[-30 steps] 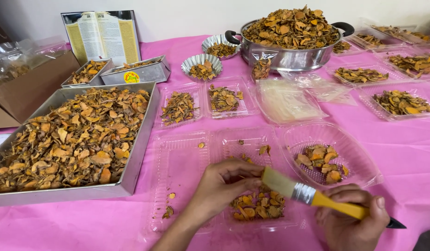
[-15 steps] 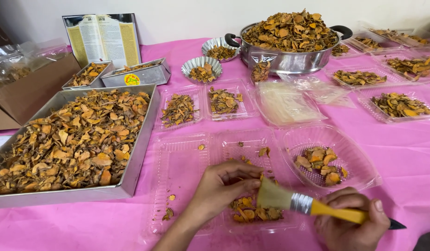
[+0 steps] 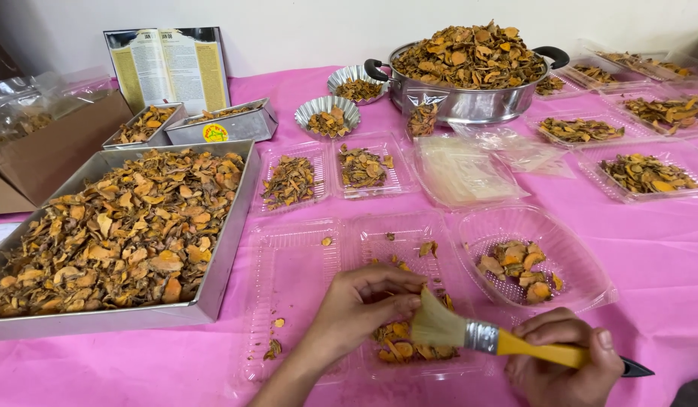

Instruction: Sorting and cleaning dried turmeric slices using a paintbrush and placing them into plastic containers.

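My right hand [image 3: 564, 358] grips the yellow handle of a paintbrush [image 3: 477, 337] at the bottom right, bristles pointing left. My left hand [image 3: 364, 305] is curled over a clear plastic tray [image 3: 409, 241], fingers closed on a small dried orange slice that the bristles touch. A heap of dried orange slices [image 3: 405, 348] lies in the tray under both hands. A clear plastic bowl [image 3: 582, 264] with a few cleaner slices sits just right of the tray.
A large metal tray [image 3: 224, 249] full of dried slices fills the left. A steel pot [image 3: 469, 102] heaped with slices stands at the back. Small foil cups, several clear trays of slices, a cardboard box [image 3: 39, 158] and an open booklet [image 3: 171, 68] surround them on a pink cloth.
The brush has swung down and left, from angled above the tray to its bristles against my left hand's fingers. My left hand has stayed over the tray.
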